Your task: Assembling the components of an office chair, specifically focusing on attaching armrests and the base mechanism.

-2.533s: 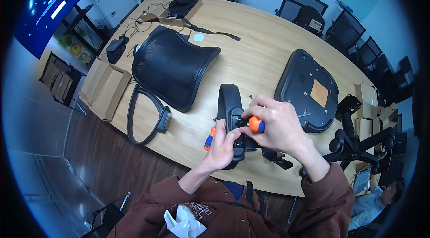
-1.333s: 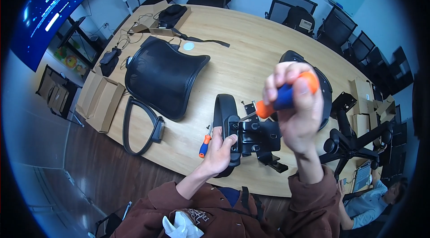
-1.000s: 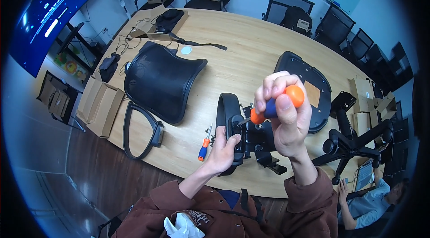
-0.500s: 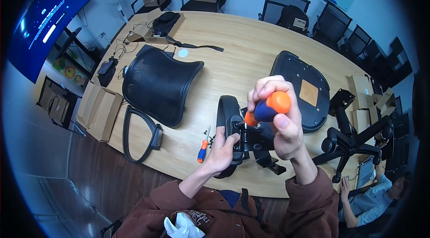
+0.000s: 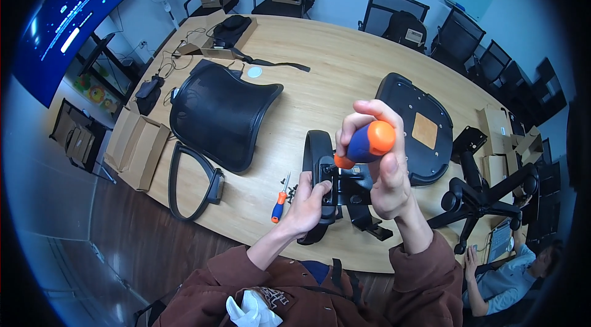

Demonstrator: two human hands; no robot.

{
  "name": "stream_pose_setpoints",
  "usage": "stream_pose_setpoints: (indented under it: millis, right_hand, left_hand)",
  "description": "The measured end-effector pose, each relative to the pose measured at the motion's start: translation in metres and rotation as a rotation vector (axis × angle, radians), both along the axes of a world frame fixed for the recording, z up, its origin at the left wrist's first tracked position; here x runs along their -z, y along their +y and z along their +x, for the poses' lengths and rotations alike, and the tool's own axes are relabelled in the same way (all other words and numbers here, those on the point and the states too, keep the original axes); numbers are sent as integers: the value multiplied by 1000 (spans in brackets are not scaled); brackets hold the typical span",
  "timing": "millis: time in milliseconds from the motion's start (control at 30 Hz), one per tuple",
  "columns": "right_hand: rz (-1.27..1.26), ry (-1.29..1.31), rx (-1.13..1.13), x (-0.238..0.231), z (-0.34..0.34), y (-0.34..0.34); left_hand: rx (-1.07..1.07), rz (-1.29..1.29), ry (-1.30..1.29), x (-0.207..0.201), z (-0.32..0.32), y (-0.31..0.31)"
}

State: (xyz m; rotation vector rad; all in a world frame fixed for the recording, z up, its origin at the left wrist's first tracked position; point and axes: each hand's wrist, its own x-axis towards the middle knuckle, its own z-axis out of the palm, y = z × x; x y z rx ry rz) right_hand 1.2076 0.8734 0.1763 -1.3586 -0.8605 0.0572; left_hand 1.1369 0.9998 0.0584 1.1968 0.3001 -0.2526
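My right hand (image 5: pixel 391 173) is wrapped round the orange and blue handle of a screwdriver (image 5: pixel 369 142), whose lower end meets a black chair armrest (image 5: pixel 317 148). Its tip is hidden behind the handle. My left hand (image 5: pixel 308 207) grips the armrest's mounting part, thumb on top, beside a black metal bracket (image 5: pixel 351 190). Left of that hand lies a second screwdriver (image 5: pixel 280 204) with several small black screws (image 5: pixel 292 193). The chair seat (image 5: pixel 414 127), underside up, lies beyond my right hand.
A black mesh backrest (image 5: pixel 221 115) and another armrest loop (image 5: pixel 175 188) lie on the table at left, near an open cardboard box (image 5: pixel 138 148). The wheeled chair base (image 5: pixel 486 195) stands at right. A person (image 5: pixel 511 281) sits by a laptop at lower right.
The fingers of my right hand have shifted on the screwdriver handle, the index finger lifting away. The handle has tilted slightly. My left hand stays on the armrest.
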Motion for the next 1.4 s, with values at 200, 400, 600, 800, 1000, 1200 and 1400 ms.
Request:
stream_pose_setpoints:
  millis: [200,400,600,800,1000,1200,1400]
  right_hand:
    - [59,-132,36,-3,5,11]
    - [299,69,-119,6,2,24]
    - [127,8,-85,-10,7,14]
    - [70,129,85,-2,-2,21]
    - [237,200,-135,-5,5,16]
    - [248,78,67,-2,6,21]
    - [387,262,-228,-4,13,12]
  left_hand:
    - [-27,14,-15,4,-4,5]
    - [-26,-29,-5,5,-6,3]
    - [-47,21,-69,21,-9,6]
    - [-40,15,-51,8,-11,4]
    - [-38,13,-37,0,-13,5]
    - [-44,-16,-14,1,-14,4]
    - [-15,-17,-19,0,-13,4]
